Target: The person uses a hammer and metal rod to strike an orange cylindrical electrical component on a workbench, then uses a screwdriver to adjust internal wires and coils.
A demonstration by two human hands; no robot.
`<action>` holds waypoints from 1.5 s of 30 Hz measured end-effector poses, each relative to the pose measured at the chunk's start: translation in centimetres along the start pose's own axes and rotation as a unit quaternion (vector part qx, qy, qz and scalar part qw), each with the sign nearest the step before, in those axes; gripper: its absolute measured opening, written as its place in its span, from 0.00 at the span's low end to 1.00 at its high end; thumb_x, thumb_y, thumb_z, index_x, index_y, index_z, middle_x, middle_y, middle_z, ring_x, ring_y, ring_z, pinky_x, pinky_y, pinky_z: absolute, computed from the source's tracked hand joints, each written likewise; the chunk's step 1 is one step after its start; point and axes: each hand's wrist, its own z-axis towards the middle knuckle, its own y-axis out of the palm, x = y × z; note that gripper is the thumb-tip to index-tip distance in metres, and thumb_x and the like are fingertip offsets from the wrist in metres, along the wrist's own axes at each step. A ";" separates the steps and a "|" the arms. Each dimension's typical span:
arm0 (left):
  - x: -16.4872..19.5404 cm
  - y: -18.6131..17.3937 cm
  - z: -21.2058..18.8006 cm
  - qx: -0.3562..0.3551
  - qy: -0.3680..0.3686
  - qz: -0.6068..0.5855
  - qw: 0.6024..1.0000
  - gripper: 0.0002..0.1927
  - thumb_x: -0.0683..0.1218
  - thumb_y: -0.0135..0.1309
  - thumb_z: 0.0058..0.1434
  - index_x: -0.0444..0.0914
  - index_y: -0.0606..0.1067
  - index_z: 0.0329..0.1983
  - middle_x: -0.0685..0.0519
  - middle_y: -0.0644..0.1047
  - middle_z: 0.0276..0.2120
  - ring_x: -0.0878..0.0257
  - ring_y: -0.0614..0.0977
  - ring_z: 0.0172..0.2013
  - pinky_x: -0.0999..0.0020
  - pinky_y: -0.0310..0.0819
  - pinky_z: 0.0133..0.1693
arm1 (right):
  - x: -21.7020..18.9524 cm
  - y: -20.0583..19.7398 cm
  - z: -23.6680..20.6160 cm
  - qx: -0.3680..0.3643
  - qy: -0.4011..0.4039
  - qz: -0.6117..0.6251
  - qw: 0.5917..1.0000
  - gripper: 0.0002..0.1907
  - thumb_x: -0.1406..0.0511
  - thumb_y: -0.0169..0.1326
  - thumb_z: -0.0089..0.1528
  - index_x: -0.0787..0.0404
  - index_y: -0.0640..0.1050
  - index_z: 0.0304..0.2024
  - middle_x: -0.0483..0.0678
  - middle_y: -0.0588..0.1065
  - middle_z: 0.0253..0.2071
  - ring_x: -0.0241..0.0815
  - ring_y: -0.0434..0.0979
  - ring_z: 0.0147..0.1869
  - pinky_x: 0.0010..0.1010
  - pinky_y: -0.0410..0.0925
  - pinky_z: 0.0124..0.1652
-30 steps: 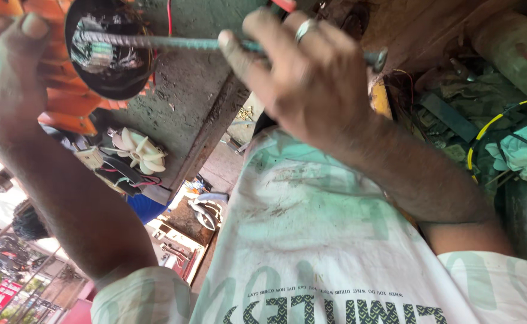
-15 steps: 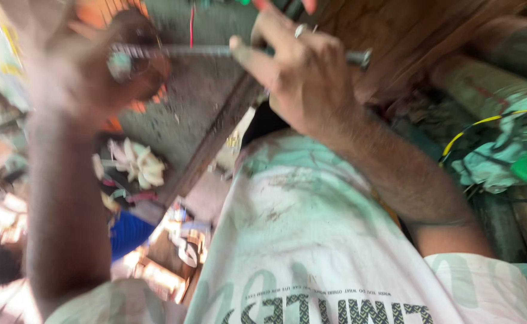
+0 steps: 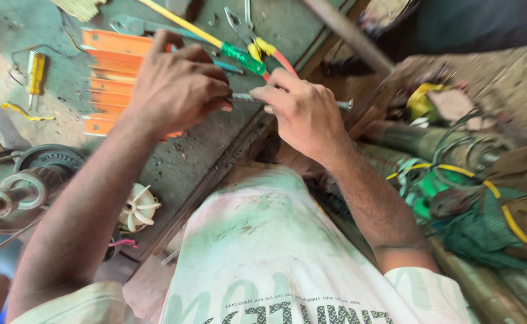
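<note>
Gripping a threaded rod (image 3: 343,104) over the green workbench (image 3: 83,78), the right hand (image 3: 308,114) clenched its shaft while the left hand (image 3: 176,87) pinched the near end. Work looked mid-way; an orange ribbed cover (image 3: 110,72) and pliers (image 3: 257,48) lay beyond the rod.

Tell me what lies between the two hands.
In the head view, a short stretch of threaded metal rod spans the gap between the left hand and right hand; both grip it.
</note>
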 end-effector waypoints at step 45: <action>0.2 0.6 -2.1 -0.041 -0.045 0.038 0.997 0.14 0.67 0.61 0.59 0.61 0.85 0.44 0.68 0.84 0.45 0.66 0.74 0.49 0.55 0.53 0.59 | 1.1 -1.9 -24.1 0.516 0.374 0.444 0.630 0.16 0.73 0.55 0.65 0.54 0.66 0.50 0.40 0.64 0.24 0.31 0.64 0.18 0.28 0.61 0.16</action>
